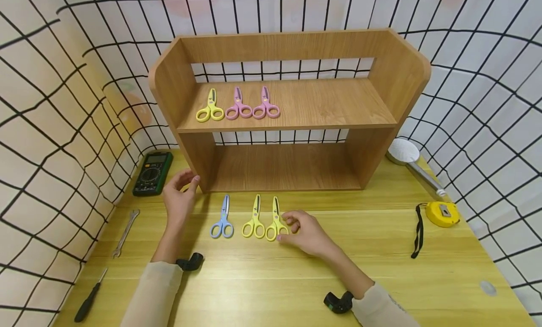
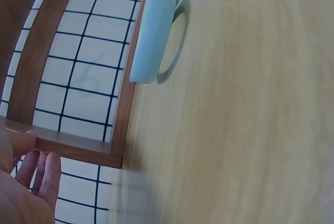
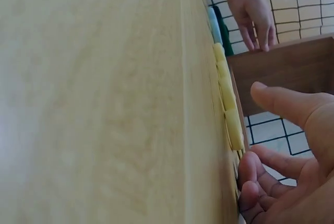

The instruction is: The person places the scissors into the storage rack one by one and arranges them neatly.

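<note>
My left hand [image 1: 180, 197] is at the front left edge of a two-tier wooden shelf [image 1: 288, 127]. Its thumb touches the side panel, fingers loosely bent beside it. Beside the rightmost yellow scissors [image 1: 276, 221], my right hand [image 1: 309, 233] has thumb and fingers apart, the thumb close to the handle loop; the right wrist view shows nothing between them. Another pair of yellow scissors [image 1: 254, 219] and blue scissors [image 1: 222, 219] lie to the left, blades toward the shelf. On the upper tier lie yellow scissors [image 1: 211, 107] and two pink scissors [image 1: 239, 105].
Left of the shelf are a green multimeter [image 1: 152, 173], a wrench [image 1: 126, 233] and a screwdriver [image 1: 91, 296]. To the right lie a metal ladle [image 1: 404, 152] and a yellow tape measure [image 1: 442, 214] with a black strap. Gridded cloth walls stand around the table [image 1: 254, 289].
</note>
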Tool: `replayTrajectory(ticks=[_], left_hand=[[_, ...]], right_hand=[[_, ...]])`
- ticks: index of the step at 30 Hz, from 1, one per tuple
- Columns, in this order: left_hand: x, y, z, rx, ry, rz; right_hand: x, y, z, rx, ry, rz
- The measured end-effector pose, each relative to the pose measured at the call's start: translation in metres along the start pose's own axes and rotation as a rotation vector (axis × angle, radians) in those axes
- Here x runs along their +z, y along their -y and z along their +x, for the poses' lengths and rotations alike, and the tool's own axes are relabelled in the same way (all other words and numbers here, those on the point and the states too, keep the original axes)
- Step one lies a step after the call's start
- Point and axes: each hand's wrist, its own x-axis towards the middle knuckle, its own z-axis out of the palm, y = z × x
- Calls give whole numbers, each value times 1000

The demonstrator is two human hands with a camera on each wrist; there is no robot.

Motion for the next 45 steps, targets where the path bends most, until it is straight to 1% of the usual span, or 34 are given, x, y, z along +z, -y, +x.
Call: replayTrajectory(ticks=[6, 11, 14, 16, 19, 24, 29, 32, 35, 40, 43, 45], left_hand=[[-1, 0, -1, 8, 3, 5], [0, 1, -1, 15, 4, 15], [0, 1, -1, 26, -2, 9], [0, 2, -1, 31, -7, 5], [1, 2, -1, 30, -10, 2], [1, 2, -1, 24, -11, 13], [1, 1, -1, 26, -6, -12], [0, 0, -2, 24, -2, -26], [1, 1, -2, 26, -3, -26], [1, 2, -1, 41, -7, -25], [0, 2, -1, 43, -4, -26], [0, 2, -1, 36, 1, -24]], right_hand=[[6, -4, 3, -2, -35, -42], [11, -5, 5, -15, -70, -127], [13, -2, 6, 2, -95, -168], [13, 0, 6, 11, -108, -174], [12, 3, 5, 23, -110, -136], [5, 3, 2, 36, -93, -7], [-6, 5, -4, 41, -99, 60], [-15, 10, -9, 28, -109, 101], [-26, 20, -16, 14, -123, 135], [-51, 49, -30, -18, -145, 181], [-67, 67, -38, -67, -168, 230], [-78, 80, -42, -116, -193, 255]])
